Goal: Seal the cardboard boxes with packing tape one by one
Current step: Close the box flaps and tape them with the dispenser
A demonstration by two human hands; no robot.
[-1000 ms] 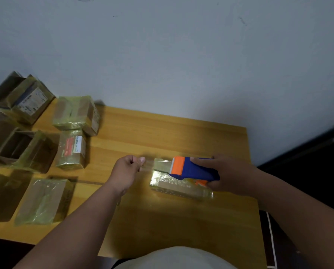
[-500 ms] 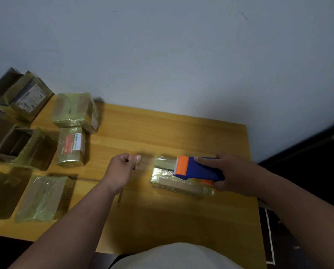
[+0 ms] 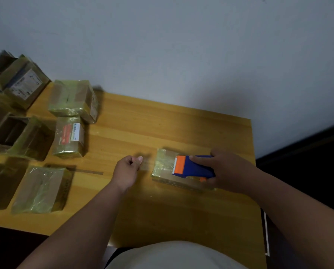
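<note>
Standing against a pale wall, the wooden table [image 3: 181, 121] took up most of what I could see. Along its left side lay a cluster of cardboard boxes: an open box [image 3: 11, 136] with its flaps up, a labelled box [image 3: 24, 84] behind it near the wall, a taped box [image 3: 73, 100] beside that, a smaller one with a red label [image 3: 69, 136] just in front, and a flat wrapped box [image 3: 40, 189] nearest the person. Well apart from these, toward the right edge, sat the box being sealed [image 3: 168, 166], glossy with tape on top. On it rested a blue and orange tape dispenser [image 3: 191, 167], its toothed orange end pointing left. The right hand [image 3: 228, 169] gripped the dispenser's blue body, forefinger laid along its top. The left hand [image 3: 126, 171] was curled into a loose fist just left of the box, thumb against forefinger; whether it pinched a tape end I could not tell.
</note>
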